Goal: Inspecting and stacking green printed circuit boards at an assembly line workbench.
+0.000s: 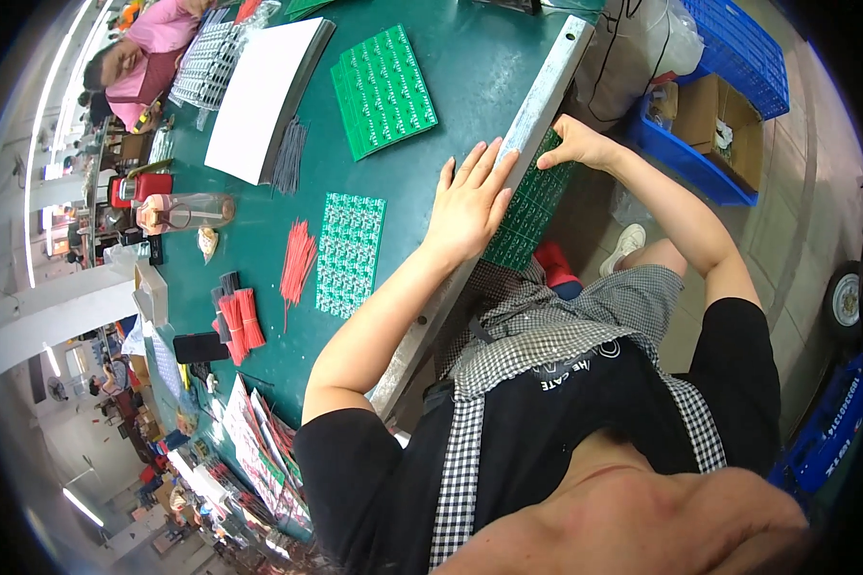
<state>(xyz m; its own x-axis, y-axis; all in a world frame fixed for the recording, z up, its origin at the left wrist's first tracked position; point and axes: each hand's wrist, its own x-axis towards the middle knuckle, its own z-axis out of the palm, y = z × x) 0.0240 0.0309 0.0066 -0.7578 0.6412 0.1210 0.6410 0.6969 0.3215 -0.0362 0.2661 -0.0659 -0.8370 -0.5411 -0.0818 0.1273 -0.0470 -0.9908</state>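
My left hand (470,203) lies flat on the metal strip (537,96) along the table edge, its fingers stretched out. Below it, a green circuit board panel (525,218) juts out past that strip over my lap. My right hand (585,146) grips the panel's far end, thumb on its upper face; its other fingers are partly hidden. On the green table, left of my left hand, lies a panel of populated circuit boards (350,254). Farther back rests a stack of bare green panels (385,93).
Red wires (298,261), tied red bundles (243,319), grey wires (290,158) and a white sheet stack (264,101) lie on the table. A phone (200,348) and bottle (187,213) are farther left. Blue crates (700,158) stand at right. A person (144,67) sits across.
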